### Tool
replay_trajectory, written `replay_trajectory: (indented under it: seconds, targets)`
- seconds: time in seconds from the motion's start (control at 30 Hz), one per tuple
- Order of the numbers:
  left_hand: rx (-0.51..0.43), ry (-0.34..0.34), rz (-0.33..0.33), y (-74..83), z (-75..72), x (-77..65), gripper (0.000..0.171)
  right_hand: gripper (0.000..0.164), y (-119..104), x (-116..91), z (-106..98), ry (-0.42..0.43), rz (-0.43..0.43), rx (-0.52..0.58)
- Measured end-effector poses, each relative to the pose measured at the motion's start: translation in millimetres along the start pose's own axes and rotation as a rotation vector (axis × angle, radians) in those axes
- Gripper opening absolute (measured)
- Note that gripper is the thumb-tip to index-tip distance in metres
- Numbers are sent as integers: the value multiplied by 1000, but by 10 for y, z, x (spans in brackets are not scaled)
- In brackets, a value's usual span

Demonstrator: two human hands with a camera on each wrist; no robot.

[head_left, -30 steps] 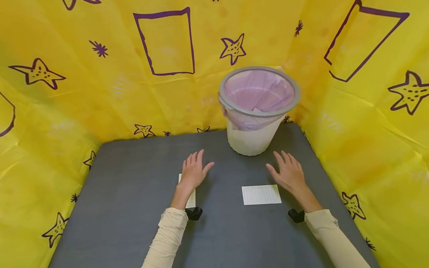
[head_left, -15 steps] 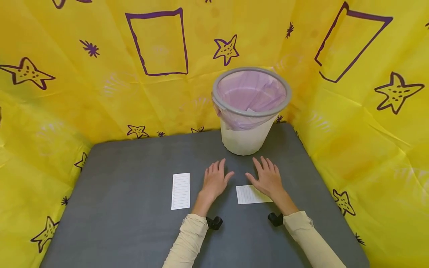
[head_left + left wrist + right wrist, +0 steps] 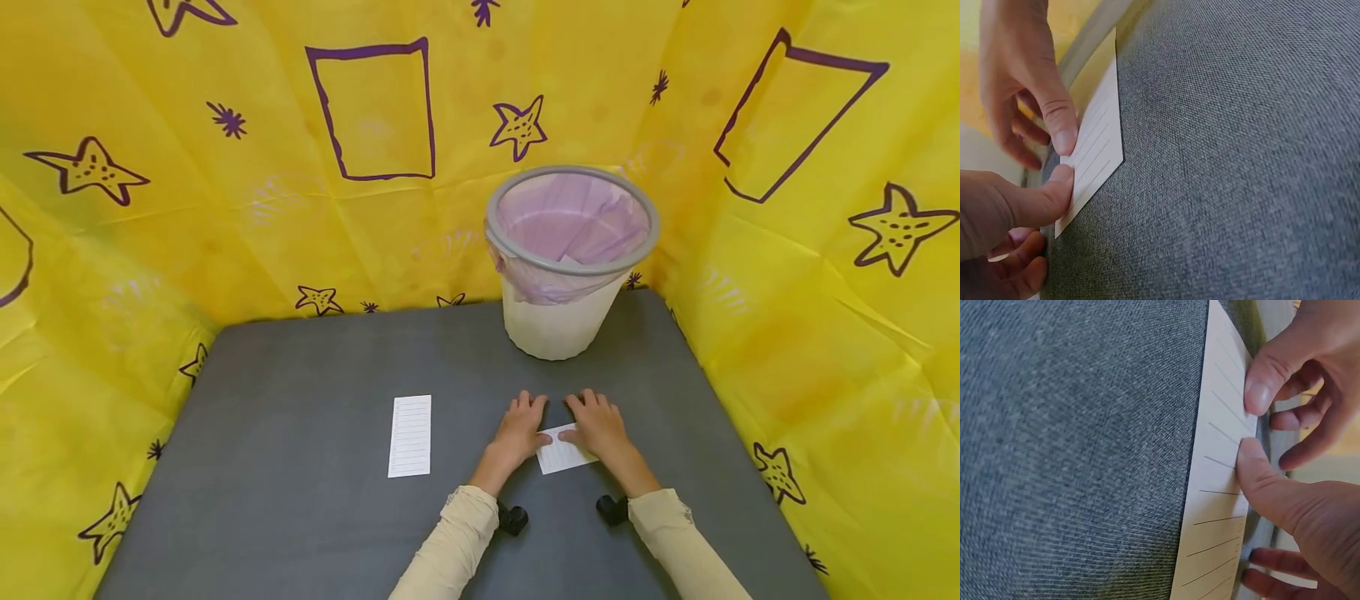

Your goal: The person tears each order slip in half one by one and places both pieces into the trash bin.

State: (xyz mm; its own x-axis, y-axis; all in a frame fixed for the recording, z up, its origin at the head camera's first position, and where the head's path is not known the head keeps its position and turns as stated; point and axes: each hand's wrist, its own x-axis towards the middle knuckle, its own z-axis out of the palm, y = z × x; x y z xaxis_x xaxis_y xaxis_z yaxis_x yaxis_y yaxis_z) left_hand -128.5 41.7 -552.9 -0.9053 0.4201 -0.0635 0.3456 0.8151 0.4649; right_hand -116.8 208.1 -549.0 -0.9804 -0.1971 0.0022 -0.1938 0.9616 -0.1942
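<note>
Two white lined paper cards lie on the grey cloth-covered table. My left hand and right hand meet at the far edge of the right card. In the left wrist view both thumbs sit side by side on that card, fingers bent behind its edge. The right wrist view shows the right thumb pressing on the card's printed lines, with the left thumb close to it. Off to the left, the other card lies flat, touched by neither hand.
Behind the hands stands a white waste bin with a grey rim and a pinkish-purple liner. Yellow cloth walls with drawn stars surround the grey table at the back and sides.
Both hands have come together, the left moving right from over the left card, and lowered onto the right card. That card now lies slightly turned, with both thumbs on it.
</note>
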Motion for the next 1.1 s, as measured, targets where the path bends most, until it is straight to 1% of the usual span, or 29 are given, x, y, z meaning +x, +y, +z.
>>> replay_trajectory:
  seconds: [0.07,0.13,0.27,0.4,0.5,0.57,0.67,0.77,0.83,0.93,1.0,1.03,1.1]
  targets:
    - [-40,-24,-7,23,0,11,58,56,4,10,-9,12,-25,-5]
    - [-56,-39,-7,44,-3,16,52,52,16,21,-12,18,-49,-8]
    - [4,-39,7,73,-6,14,40,45,40,47,-10,18,-74,3]
    - [36,-34,35,75,8,3,30,41,35,61,-29,-21,-79,32]
    - [67,-14,69,71,23,-3,22,39,19,64,-40,-50,-82,51]
    - [116,5,83,65,36,-2,14,38,10,61,-38,-50,-94,52]
    - [211,43,99,49,25,3,4,34,4,56,-25,-25,-146,55]
    - [257,79,102,24,-42,9,6,22,14,60,-4,17,-201,106]
    - [229,97,101,7,-126,15,7,16,27,81,-1,48,-231,180]
    - [117,110,99,-21,-260,40,10,10,39,139,-37,108,-276,313]
    - [39,116,103,-42,-342,66,13,9,36,193,-86,140,-304,381]
    - [-2,122,104,-51,-378,80,15,8,31,223,-116,153,-316,408]
    - [-55,143,109,-72,-435,109,17,8,16,284,-179,162,-336,450]
